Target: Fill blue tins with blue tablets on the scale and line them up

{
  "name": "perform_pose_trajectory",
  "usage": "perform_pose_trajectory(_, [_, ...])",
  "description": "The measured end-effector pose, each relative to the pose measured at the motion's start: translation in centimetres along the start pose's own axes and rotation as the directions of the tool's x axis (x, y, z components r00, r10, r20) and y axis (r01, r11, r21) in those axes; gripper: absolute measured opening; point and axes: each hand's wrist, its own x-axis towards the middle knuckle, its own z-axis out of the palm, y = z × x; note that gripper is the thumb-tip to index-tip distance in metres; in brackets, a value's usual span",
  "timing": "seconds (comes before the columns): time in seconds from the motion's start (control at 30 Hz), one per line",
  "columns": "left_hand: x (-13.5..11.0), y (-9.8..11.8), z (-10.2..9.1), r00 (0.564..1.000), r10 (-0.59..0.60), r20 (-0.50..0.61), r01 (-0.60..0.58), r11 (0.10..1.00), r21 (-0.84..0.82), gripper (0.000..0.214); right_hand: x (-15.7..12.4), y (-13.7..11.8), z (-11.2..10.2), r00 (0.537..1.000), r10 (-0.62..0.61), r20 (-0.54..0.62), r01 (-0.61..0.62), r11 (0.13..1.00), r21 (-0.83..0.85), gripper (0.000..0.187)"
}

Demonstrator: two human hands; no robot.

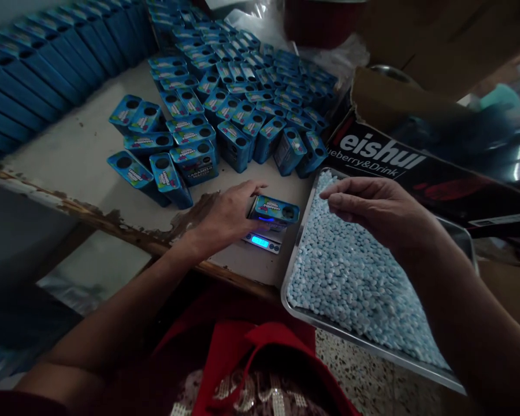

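A small blue candy box (275, 207) with a dark round hole in its top stands on a small digital scale (266, 242), whose display glows blue. My left hand (227, 214) is at the box's left end, its thumb along the front and its fingers reaching behind. To the right, a metal tray (291, 267) holds a thick layer of pale blue candies (342, 277). Over the tray's far left part, my right hand (368, 205) is closed in a pinch, thumb against fingertips. Whatever lies between those fingertips is too small or hidden to make out.
Many more blue boxes (234, 144) crowd the worn white table (82, 153) beyond my left hand. A long row of them (39, 86) lines the left edge. Behind the tray stands a black printed carton (385, 153). A dark red container (325, 23) sits at the back.
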Motion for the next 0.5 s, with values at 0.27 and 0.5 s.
perform_pose_trajectory(0.27, [0.3,0.4,1.7,0.995,0.100,-0.026,-0.100,0.995,-0.012,0.053,1.2,1.1,2.3,0.996,-0.075,0.057,0.084,0.981,-0.178,0.037])
perform_pose_trajectory(0.5, [-3.5,1.7,-3.8,0.975,0.221,0.016,-0.221,0.973,0.062,0.037,0.2,3.0,-0.5,0.993,0.048,-0.106,-0.037,0.994,0.108,0.033])
